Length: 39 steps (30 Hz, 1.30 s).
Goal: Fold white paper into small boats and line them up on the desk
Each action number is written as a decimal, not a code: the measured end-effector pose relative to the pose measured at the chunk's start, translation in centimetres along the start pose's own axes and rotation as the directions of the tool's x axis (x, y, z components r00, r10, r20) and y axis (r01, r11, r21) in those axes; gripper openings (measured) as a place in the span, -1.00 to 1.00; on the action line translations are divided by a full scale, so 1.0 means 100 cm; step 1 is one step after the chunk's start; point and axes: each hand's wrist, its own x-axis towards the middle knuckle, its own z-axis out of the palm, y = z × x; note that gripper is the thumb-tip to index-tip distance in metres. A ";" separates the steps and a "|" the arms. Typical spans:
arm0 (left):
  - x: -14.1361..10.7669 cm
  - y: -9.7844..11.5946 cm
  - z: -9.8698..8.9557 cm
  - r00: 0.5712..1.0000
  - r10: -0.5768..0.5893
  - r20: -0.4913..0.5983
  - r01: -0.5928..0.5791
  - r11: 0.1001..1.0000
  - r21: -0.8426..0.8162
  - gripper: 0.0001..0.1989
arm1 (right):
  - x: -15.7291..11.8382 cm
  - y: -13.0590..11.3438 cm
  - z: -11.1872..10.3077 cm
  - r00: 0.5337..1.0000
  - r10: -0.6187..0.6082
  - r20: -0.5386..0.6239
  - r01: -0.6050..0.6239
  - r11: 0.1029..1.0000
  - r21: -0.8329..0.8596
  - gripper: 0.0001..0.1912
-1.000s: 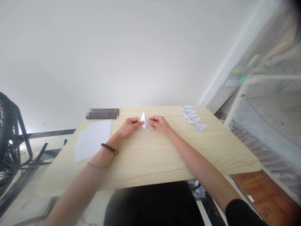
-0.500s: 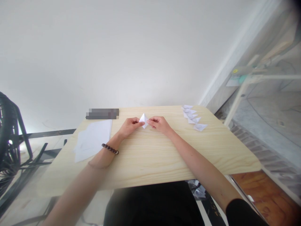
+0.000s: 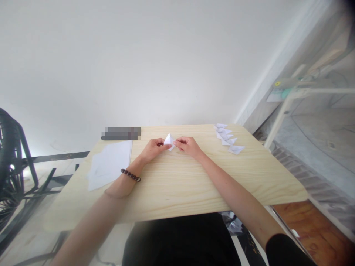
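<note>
A small piece of folded white paper, diamond-shaped with a pointed top, is held up over the middle of the table. My left hand pinches its left side, the thumb lying across the lower front. On the other side, my right hand grips the right edge between thumb and fingertips. Parts of the paper are hidden behind my fingers. Several folded paper boats stand in a row at the back right of the table, the nearest paper boat a little apart from the others.
White paper sheets lie in a loose stack on the left of the wooden table. Behind them is a dark blurred-out long object. A white wall rises at the table's back edge. A black chair stands to the left.
My left thumb has shifted slightly to the right across the paper's front. Both hands otherwise keep their places, and the boats and sheets have not moved.
</note>
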 end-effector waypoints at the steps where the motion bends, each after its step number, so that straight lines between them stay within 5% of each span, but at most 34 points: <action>1: 0.000 -0.001 0.000 1.000 0.004 0.000 -0.004 1.000 0.003 -0.70 | 0.000 0.000 0.000 1.000 0.004 0.002 -0.004 1.000 -0.007 -0.64; 26: -0.001 -0.001 0.000 0.999 0.038 0.029 -0.038 0.999 0.017 -0.70 | 0.001 -0.002 -0.003 0.999 -0.017 0.051 0.011 0.993 0.118 -0.68; 39: 0.000 0.002 -0.002 0.999 0.054 -0.004 -0.054 0.998 0.009 -0.71 | -0.003 -0.007 -0.003 0.995 0.024 0.100 -0.025 1.000 0.013 -0.67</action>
